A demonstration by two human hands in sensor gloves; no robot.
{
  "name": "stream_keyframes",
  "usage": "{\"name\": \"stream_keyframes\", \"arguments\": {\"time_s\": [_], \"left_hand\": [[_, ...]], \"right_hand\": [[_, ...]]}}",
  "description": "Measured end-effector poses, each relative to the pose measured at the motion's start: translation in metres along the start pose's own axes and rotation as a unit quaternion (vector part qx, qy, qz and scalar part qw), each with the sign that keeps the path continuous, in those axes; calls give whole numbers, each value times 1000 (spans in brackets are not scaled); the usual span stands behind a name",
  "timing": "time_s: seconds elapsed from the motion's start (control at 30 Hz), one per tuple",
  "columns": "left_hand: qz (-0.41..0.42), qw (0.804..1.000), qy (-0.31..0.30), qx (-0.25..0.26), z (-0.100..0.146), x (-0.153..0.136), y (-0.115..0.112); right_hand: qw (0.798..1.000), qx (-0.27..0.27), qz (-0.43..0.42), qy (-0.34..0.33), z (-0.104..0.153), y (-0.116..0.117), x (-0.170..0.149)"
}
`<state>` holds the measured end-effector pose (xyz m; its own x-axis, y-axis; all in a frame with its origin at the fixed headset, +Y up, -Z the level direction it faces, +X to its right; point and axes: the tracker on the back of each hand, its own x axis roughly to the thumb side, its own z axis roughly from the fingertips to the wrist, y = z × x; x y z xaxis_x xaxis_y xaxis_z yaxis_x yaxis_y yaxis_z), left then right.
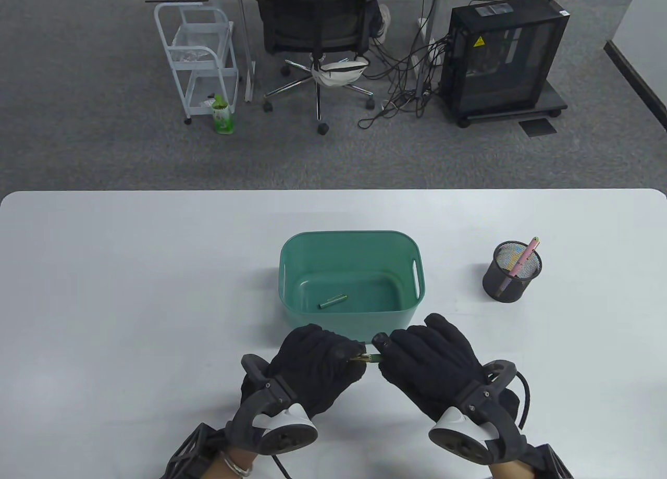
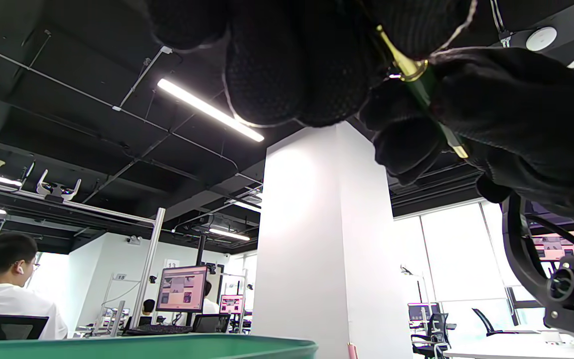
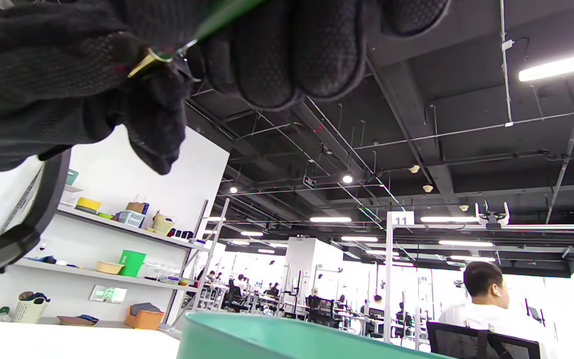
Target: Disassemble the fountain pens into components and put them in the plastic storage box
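A green fountain pen (image 1: 368, 358) with gold trim is held between both gloved hands just in front of the green plastic storage box (image 1: 292, 255). My left hand (image 1: 350, 355) pinches the gold end of the pen (image 2: 406, 67). My right hand (image 1: 384, 349) grips its green barrel (image 3: 217, 22). One green pen part (image 1: 333, 301) lies on the box floor. Most of the pen is hidden inside the gloves.
A black mesh pen cup (image 1: 511, 271) with a pink pen (image 1: 520, 262) stands to the right of the box. The box rim (image 3: 287, 331) shows low in both wrist views. Beyond the table's far edge stand an office chair (image 1: 318, 25), a white cart (image 1: 198, 57) and a computer tower (image 1: 503, 57).
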<state>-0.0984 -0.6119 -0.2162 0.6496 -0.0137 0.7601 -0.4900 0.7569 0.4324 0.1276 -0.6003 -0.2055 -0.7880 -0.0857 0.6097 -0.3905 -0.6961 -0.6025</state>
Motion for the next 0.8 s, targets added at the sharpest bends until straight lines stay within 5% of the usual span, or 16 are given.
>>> {"name": "stream_keyframes", "arguments": {"time_s": [0.8], "left_hand": [[33, 999, -21, 1, 0, -3, -2]], "right_hand": [[1000, -12, -19, -16, 1, 1, 5]]}}
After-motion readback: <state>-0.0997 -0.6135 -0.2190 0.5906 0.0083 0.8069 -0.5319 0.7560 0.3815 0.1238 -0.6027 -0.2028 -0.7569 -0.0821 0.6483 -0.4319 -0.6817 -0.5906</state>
